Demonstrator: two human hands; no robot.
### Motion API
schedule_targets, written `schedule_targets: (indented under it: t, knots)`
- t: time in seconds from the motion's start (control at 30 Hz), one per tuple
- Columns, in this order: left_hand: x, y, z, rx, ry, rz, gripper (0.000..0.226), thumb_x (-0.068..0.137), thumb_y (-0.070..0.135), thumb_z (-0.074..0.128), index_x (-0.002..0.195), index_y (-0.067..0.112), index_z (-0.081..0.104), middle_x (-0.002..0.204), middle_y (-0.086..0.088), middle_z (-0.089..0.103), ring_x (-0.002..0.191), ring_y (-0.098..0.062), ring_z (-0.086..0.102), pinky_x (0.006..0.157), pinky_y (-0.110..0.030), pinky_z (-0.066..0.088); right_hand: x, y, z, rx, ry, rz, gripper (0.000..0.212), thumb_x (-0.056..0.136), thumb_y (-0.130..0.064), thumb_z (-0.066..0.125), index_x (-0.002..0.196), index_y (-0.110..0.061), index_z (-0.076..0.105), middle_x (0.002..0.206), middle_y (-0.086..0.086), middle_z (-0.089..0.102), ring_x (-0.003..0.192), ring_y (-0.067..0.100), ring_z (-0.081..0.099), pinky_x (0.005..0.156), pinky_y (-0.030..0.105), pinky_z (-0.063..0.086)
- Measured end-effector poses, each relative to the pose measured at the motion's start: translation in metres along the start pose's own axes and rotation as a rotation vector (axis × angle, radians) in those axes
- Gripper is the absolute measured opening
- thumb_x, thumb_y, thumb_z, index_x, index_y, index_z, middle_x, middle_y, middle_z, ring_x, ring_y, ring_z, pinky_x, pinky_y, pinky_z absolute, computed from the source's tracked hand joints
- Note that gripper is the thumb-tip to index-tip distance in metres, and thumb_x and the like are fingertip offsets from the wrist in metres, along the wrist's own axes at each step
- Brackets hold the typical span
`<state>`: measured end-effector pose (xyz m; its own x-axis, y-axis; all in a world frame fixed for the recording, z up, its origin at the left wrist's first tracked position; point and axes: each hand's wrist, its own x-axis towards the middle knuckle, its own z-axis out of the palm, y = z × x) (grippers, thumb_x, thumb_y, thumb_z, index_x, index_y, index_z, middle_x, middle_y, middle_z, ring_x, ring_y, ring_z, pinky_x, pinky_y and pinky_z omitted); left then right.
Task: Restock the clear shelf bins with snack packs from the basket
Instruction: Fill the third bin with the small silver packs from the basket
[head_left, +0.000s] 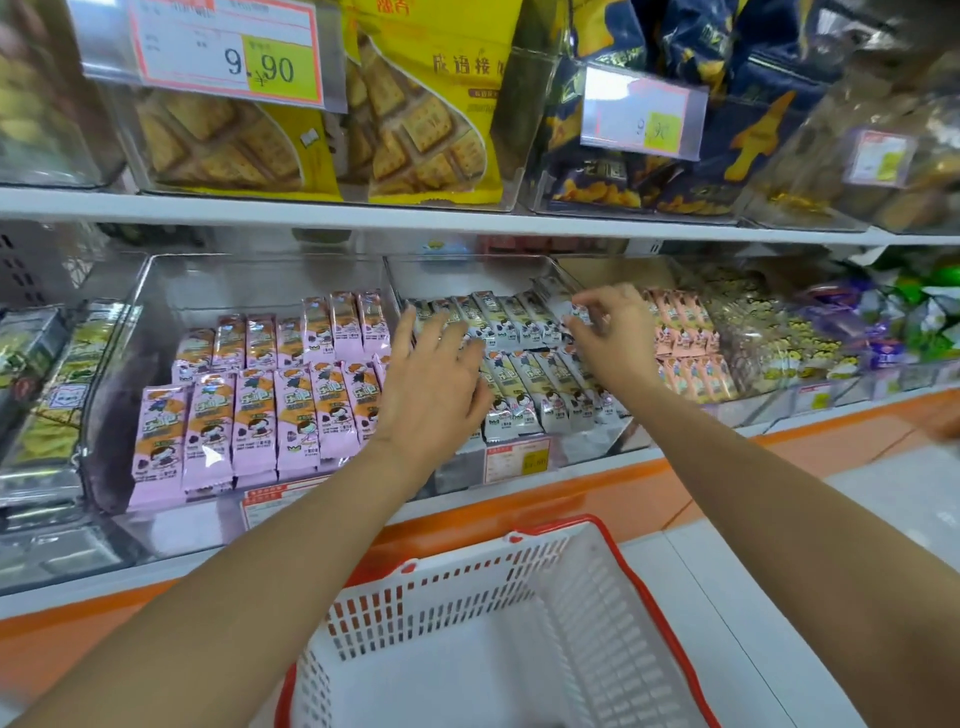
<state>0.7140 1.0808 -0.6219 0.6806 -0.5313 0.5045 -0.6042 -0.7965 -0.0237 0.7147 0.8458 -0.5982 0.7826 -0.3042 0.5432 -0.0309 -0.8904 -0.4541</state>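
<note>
A shop shelf (311, 214) lined with clear bins is seen. Left of the left-hand grip (436, 379), pink snack packs (260, 415) are stood in rows in a clear bin (136, 291). The left-hand grip is spread wide, its fingers laid flat on the grey snack packs (524, 322) in the middle bin (467, 273). Just right of it, the right-hand grip (610, 332) is narrowed, and a grey pack (581, 313) is pinched at its top. Peach packs (685, 332) are ranged right of that grip. The white basket (467, 587) is set below both grips.
</note>
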Motion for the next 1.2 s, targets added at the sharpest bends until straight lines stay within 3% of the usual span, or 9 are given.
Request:
schedule_targets:
  t: [0.1, 0.27, 0.43, 0.57, 0.67, 0.77, 0.87, 0.93, 1.2]
  knots:
    - [-0.013, 0.015, 0.004, -0.075, 0.245, 0.162, 0.042, 0.087, 0.024, 0.041, 0.119, 0.012, 0.065, 0.124, -0.012, 0.062, 0.118, -0.032, 0.053, 0.107, -0.050, 0.034, -0.025, -0.008, -0.012, 0.143, 0.056, -0.152, 0.009, 0.090, -0.018, 0.067, 0.098, -0.016, 0.070, 0.088, -0.010, 0.054, 0.073, -0.001, 0.050, 0.073, 0.026, 0.046]
    - [-0.060, 0.048, 0.035, -0.118, 0.362, 0.327, 0.041, 0.080, 0.016, 0.047, 0.119, 0.012, 0.059, 0.116, -0.011, 0.063, 0.108, -0.032, 0.055, 0.098, -0.045, 0.035, -0.081, -0.007, -0.022, 0.272, 0.066, -0.223, 0.007, 0.091, -0.017, 0.066, 0.092, -0.011, 0.069, 0.084, -0.004, 0.062, 0.063, 0.003, 0.051, 0.062, 0.015, 0.042]
    - [-0.109, 0.054, 0.068, -0.092, 0.245, 0.442, 0.040, 0.075, 0.016, 0.056, 0.115, 0.010, 0.058, 0.112, -0.013, 0.065, 0.107, -0.029, 0.048, 0.094, -0.042, 0.034, -0.150, 0.008, -0.008, 0.320, -0.030, -0.182, 0.009, 0.092, -0.014, 0.066, 0.085, -0.008, 0.068, 0.073, 0.002, 0.063, 0.057, 0.003, 0.051, 0.056, 0.014, 0.038]
    - [-0.139, 0.052, 0.089, -0.030, -0.012, 0.473, 0.051, 0.061, 0.017, 0.075, 0.111, 0.007, 0.068, 0.114, -0.012, 0.066, 0.107, -0.030, 0.052, 0.099, -0.043, 0.034, -0.207, 0.027, 0.019, 0.358, -0.149, -0.090, 0.011, 0.091, -0.020, 0.065, 0.084, -0.012, 0.069, 0.072, -0.016, 0.058, 0.059, 0.001, 0.053, 0.057, 0.018, 0.042]
    - [-0.158, 0.048, 0.106, 0.018, -0.211, 0.369, 0.067, 0.059, 0.021, 0.081, 0.123, 0.007, 0.064, 0.121, -0.013, 0.064, 0.110, -0.031, 0.057, 0.102, -0.042, 0.035, -0.242, 0.040, 0.042, 0.371, -0.315, 0.010, 0.009, 0.091, -0.019, 0.067, 0.083, -0.015, 0.069, 0.072, -0.014, 0.061, 0.056, 0.002, 0.054, 0.056, 0.014, 0.039]
    - [-0.176, 0.042, 0.123, 0.084, -0.317, 0.213, 0.084, 0.066, 0.029, 0.083, 0.140, 0.006, 0.051, 0.137, -0.014, 0.056, 0.127, -0.031, 0.051, 0.111, -0.044, 0.033, -0.276, 0.052, 0.068, 0.335, -0.490, 0.055, 0.008, 0.091, -0.023, 0.067, 0.087, -0.017, 0.071, 0.078, -0.015, 0.062, 0.056, 0.001, 0.055, 0.058, 0.012, 0.041]
    - [-0.196, 0.039, 0.138, 0.214, -0.417, 0.228, 0.085, 0.092, 0.044, 0.059, 0.157, 0.008, 0.018, 0.160, -0.012, 0.026, 0.149, -0.029, 0.021, 0.122, -0.045, 0.003, -0.306, 0.060, 0.095, 0.281, -0.636, 0.083, 0.012, 0.091, -0.029, 0.067, 0.093, -0.017, 0.070, 0.080, -0.012, 0.062, 0.061, 0.000, 0.053, 0.062, 0.014, 0.043]
    - [-0.208, 0.037, 0.146, 0.203, -0.450, 0.165, 0.085, 0.093, 0.043, 0.058, 0.157, 0.008, 0.015, 0.161, -0.011, 0.026, 0.149, -0.029, 0.021, 0.121, -0.045, -0.002, -0.324, 0.066, 0.114, 0.260, -0.742, 0.122, 0.017, 0.090, -0.034, 0.068, 0.097, -0.018, 0.069, 0.080, -0.009, 0.062, 0.065, 0.003, 0.054, 0.066, 0.020, 0.047]
    - [-0.223, 0.032, 0.176, 0.140, -0.374, 0.103, 0.087, 0.076, 0.032, 0.078, 0.149, 0.005, 0.039, 0.148, -0.016, 0.047, 0.138, -0.034, 0.041, 0.119, -0.049, 0.019, -0.382, 0.085, 0.173, 0.117, -1.202, 0.177, 0.033, 0.090, -0.039, 0.068, 0.114, -0.017, 0.066, 0.106, 0.001, 0.067, 0.085, 0.011, 0.055, 0.081, 0.028, 0.047]
